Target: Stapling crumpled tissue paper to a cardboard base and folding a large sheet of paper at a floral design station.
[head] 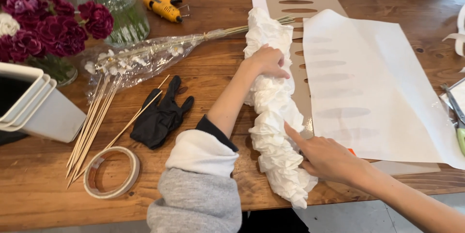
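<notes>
A long roll of crumpled white tissue paper [274, 102] lies lengthwise on the wooden table [218, 83]. My left hand [268, 60] presses down on its far part, fingers curled over the paper. My right hand [325, 155] grips the near part from the right side, with the index finger stretched along the ruffles. To the right lies a large white paper sheet [373, 92] over a tan cardboard stencil [300, 0] with oval slots.
Black glove [162, 114], wooden skewers [94, 129], tape roll [111, 171], white planters [36, 105] at left. Wrapped dried stems [145, 59], glass vases with purple flowers [53, 25], yellow glue gun [165, 3] at back. Scissors [455, 114] at the right edge.
</notes>
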